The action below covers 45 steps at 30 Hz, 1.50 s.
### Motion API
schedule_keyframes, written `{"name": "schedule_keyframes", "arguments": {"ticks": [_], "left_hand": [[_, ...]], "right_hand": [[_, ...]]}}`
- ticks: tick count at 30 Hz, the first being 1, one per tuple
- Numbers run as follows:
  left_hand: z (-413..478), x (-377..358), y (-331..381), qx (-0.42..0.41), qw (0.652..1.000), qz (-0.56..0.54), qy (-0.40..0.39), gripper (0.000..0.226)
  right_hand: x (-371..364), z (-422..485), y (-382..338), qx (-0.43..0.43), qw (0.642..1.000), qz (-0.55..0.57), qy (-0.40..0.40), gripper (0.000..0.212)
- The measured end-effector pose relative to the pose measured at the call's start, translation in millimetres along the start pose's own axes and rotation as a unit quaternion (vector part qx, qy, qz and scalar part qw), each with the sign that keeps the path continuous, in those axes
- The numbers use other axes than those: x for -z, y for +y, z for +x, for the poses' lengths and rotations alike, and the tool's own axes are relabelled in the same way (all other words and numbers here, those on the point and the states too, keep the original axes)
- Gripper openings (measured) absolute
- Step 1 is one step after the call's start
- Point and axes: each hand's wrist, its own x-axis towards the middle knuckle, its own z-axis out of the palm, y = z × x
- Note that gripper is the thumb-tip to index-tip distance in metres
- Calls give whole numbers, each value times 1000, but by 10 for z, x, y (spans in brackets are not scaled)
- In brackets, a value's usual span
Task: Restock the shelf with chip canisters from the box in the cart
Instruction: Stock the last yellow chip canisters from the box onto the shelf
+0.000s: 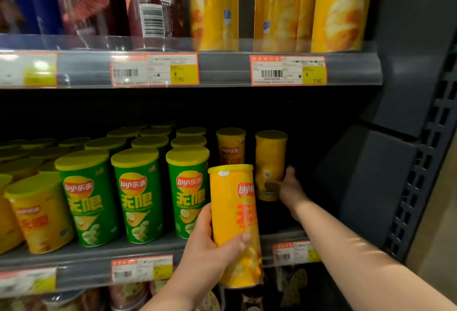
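Placement is under way at the right end of the lower shelf (86, 258). The left hand (210, 249) grips a yellow Lay's canister (233, 221) round its lower half, with the thumb on the left and the fingers wrapped across the front. The canister is near upright, in front of the shelf lip, at six o'clock in the view. The right hand (288, 187) reaches deep toward four o'clock and clasps a second yellow canister (270, 157) standing on the shelf, thumb on its label. A third yellow canister (230, 147) stands at its nine o'clock, beside the green Lay's canisters (138, 194).

Judgement: the second canister shows its barcode side and should be turned logo-forward and seated level with the third. The held one then suits the gap in front, lowered straight so it does not nudge the green row.

The box and cart are out of view. The right fingers behind the canister are hidden, and the shelf floor there is too dark to read.
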Motion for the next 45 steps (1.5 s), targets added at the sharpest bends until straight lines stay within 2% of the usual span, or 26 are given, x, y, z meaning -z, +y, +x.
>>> {"name": "schedule_keyframes", "arguments": {"ticks": [2, 4, 5, 6, 7, 9, 10, 11, 14, 16, 17, 18, 19, 21, 22, 23, 26, 29, 37, 45], "left_hand": [[16, -30, 21, -10, 1000, 4, 0, 78], [56, -71, 43, -22, 1000, 11, -2, 79], [88, -92, 53, -28, 1000, 12, -2, 79], [126, -114, 58, -37, 999, 12, -3, 79], [165, -142, 67, -48, 999, 11, -5, 79], [235, -194, 78, -69, 998, 3, -13, 81], [264, -220, 79, -74, 997, 1, -18, 82], [295, -241, 77, -76, 997, 4, -21, 82], [358, -230, 21, -77, 993, 88, -11, 87], [347, -184, -27, -78, 976, 201, 14, 103], [327, -155, -61, -82, 960, 264, 31, 103], [297, -130, -80, -86, 937, 336, 46, 96], [265, -103, -112, -89, 899, 424, 56, 84], [219, -42, -194, -148, 797, 581, 69, 56], [220, -6, -246, -191, 760, 618, 61, 44], [221, 27, -286, -218, 740, 635, 45, 37], [236, 130, -383, -250, 710, 658, 18, 33], [231, 171, -408, -270, 707, 654, 5, 33], [245, 146, -442, -286, 701, 653, 23, 32], [232, 139, -446, -274, 714, 643, 27, 26]], "right_hand": [[-23, -97, -60, 40, 997, -21, 64, 75], [-9, -301, -131, 115, 986, -2, 121, 51], [23, -407, -153, 142, 984, 30, 104, 35], [62, -525, -168, 143, 986, 69, 44, 25], [102, -634, -180, 132, 985, 99, -56, 31], [187, -799, -205, 88, 963, 84, -239, 73], [211, -848, -230, 81, 953, 57, -286, 83], [233, -857, -237, 89, 949, 41, -300, 85], [262, -815, -255, 104, 963, 61, -239, 72], [243, -758, -227, 112, 974, 42, -193, 77], [206, -734, -220, 116, 979, 18, -167, 79], [154, -711, -217, 117, 983, -1, -142, 76], [82, -672, -205, 112, 987, -12, -117, 70], [-79, -590, -187, 103, 991, -31, -83, 72], [-160, -552, -173, 100, 992, -36, -73, 75], [-230, -503, -146, 96, 992, -52, -64, 76], [-358, -475, -125, 85, 985, -143, -36, 79], [-391, -490, -95, 60, 965, -253, -18, 87], [-556, -411, -187, 81, 957, -279, 13, 50], [-640, -310, -219, 76, 956, -281, 19, 48]]}}
